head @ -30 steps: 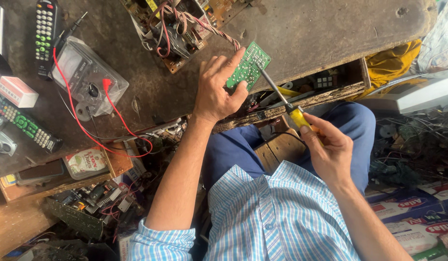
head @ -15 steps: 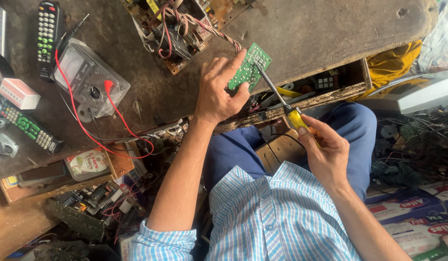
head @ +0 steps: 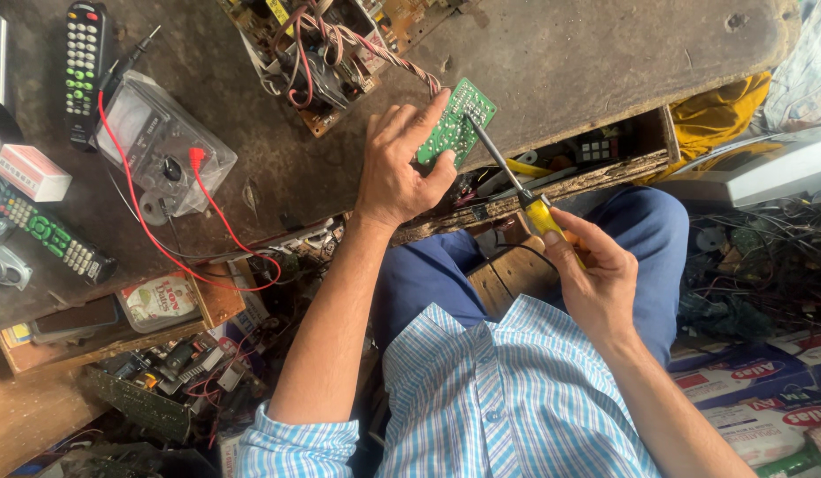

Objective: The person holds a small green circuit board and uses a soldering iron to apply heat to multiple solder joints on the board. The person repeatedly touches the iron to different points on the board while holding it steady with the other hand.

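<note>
Left hand (head: 397,168): closed on small green circuit board (head: 456,122) at bench (head: 587,62) edge; palm hides its lower part.
Right hand (head: 596,274): wrapped around yellow-handled screwdriver (head: 508,173); handle mostly covered, tip on board.

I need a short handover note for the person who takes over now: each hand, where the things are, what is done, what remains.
Left hand: holds the small green circuit board tilted at the edge of the grey worn workbench.
Right hand: grip closed on the yellow-handled screwdriver; its tip touches the board.
Nearby: multimeter in clear plastic cover with red lead, black remote control, open chassis with twisted wires.
Done: board in hand, tool on it.
Left: cannot tell how far the work on the board is.
</note>
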Motion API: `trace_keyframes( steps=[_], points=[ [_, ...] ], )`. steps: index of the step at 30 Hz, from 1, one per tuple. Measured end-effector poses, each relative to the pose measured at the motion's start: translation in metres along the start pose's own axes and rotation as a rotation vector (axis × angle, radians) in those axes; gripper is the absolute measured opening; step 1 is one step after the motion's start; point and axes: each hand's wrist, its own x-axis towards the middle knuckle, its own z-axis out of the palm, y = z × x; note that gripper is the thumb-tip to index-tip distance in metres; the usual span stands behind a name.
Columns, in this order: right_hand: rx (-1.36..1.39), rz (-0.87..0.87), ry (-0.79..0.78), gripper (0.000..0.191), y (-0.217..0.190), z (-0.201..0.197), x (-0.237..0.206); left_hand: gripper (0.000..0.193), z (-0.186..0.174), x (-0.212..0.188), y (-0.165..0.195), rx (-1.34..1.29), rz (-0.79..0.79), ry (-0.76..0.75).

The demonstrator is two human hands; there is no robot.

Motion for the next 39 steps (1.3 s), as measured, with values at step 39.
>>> trace_keyframes(
  steps=[39],
  points=[
    [0.026, 0.004, -0.013, 0.028, 0.0032, 0.0004, -0.005, 0.066, -0.0013, -0.0032, 0.001, 0.011, -0.012, -0.002]
  ],
)
